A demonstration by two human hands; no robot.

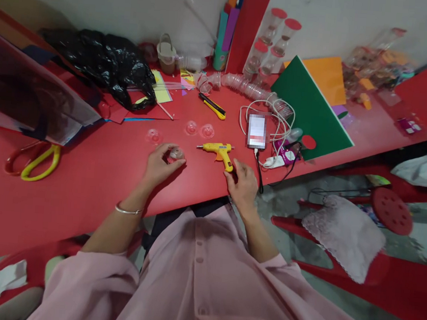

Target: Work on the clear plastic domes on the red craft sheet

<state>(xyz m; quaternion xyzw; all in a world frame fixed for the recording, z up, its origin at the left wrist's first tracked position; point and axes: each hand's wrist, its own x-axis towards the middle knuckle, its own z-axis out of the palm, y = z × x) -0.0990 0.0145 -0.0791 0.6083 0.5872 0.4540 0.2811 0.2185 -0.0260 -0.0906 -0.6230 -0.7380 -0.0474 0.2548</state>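
On the red table (pixel 105 171), my left hand (pixel 160 164) curls its thumb and fingers round a small clear plastic piece (pixel 177 153). My right hand (pixel 244 182) is at the handle end of a yellow glue gun (pixel 219 153), its fingers bent and slightly apart; the gun lies on its side, nozzle to the left, and seems only touched, not gripped. Behind my left hand lies a clear plastic dome piece (pixel 153 136). Two more, (pixel 191 127) side by side, are farther back. A yellow and black cutter (pixel 212 106) rests beyond them.
Scissors (pixel 43 163) with red and yellow handles lie at left, near a black plastic bag (pixel 106 65). Right of the glue gun are a phone (pixel 257 131), looped white cables, a power strip (pixel 280 161) and a green board (pixel 306 108). Joined clear plastic pieces (pixel 248 88) stretch along the back.
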